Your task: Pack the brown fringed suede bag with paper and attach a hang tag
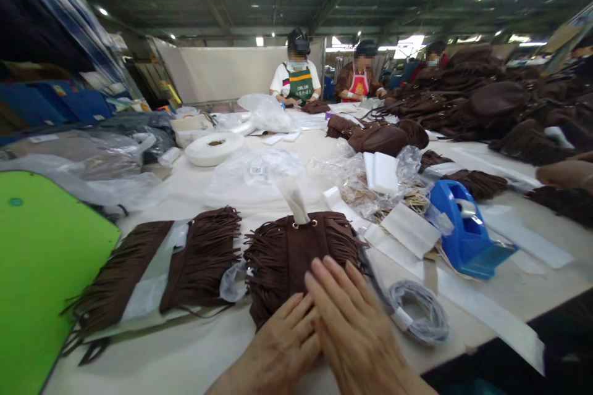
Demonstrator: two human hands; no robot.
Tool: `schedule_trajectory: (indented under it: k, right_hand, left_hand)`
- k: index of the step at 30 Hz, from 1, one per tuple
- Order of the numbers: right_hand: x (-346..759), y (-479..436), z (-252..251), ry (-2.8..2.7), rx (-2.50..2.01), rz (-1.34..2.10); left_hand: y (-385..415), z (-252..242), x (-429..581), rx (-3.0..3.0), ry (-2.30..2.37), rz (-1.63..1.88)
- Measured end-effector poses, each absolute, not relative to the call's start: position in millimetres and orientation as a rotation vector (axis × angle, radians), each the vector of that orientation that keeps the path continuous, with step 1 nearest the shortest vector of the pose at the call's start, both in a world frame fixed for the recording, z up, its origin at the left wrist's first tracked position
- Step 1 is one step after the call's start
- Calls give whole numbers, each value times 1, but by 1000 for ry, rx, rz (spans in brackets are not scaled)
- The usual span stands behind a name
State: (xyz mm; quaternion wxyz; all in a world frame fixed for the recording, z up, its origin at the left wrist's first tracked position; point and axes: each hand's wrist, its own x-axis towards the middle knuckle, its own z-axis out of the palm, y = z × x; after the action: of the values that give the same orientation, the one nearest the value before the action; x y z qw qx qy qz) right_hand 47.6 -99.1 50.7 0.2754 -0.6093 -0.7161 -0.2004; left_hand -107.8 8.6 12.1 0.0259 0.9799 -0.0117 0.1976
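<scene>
Centrally, a dark brown fringed bag (303, 253) lies on the pale counter (185, 358), directly before the person, with a whitish strip (296, 200) standing up from its top edge between two gold-coloured eyelets (314, 223). The right hand (354, 321) rests flat over the bag's lower part, fingers straight and together; the left hand (282, 339) lies at the bag's near edge, its fingertips meeting the side of the right. Neither grip is clenched: both are released, laid on the bag rather than grasping it

Just left of it sits another brown fringed piece (204, 253), crossed by a pale band (148, 284), with a scrap of clear plastic (234, 282) between the two. A coil of grey cable (424, 311) lies near the right hand, and beyond it stands a blue tape dispenser (463, 228) beside a white card (410, 231). Farther back come a white roll (214, 149) and, to the right, a heap of brown bags (463, 99). A co-worker in a green apron (301, 85) and another in a red apron (359, 85) are across the counter
</scene>
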Motion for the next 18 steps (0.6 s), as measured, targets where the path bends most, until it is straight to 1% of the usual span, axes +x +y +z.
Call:
schedule_trajectory:
  k: [4, 7, 10, 12, 14, 16, 18]
  right_hand:
    - [60, -79, 9, -1991, -1905, -503]
    - [67, -81, -5, -2011, -1868, -472]
    - [69, -80, -5, -1952, -1835, -425]
    - [69, -75, -2, -1922, -1837, -425]
    - [68, -67, 0, -1911, -1832, -445]
    - [66, -59, 2, -1906, -1822, -472]
    - [62, -55, 0, -1905, -1812, -502]
  left_hand:
    - [15, 16, -114, 3141, -189, 664]
    - [18, 20, -116, 3177, -236, 718]
    - [19, 5, -115, 3210, -238, 798]
    - [18, -11, -112, 3127, -182, 950]
    - [15, -20, -106, 2932, -89, 1261]
    - [12, -12, -99, 2737, -9, 1472]
    - [10, 11, -92, 2688, 76, 1431]
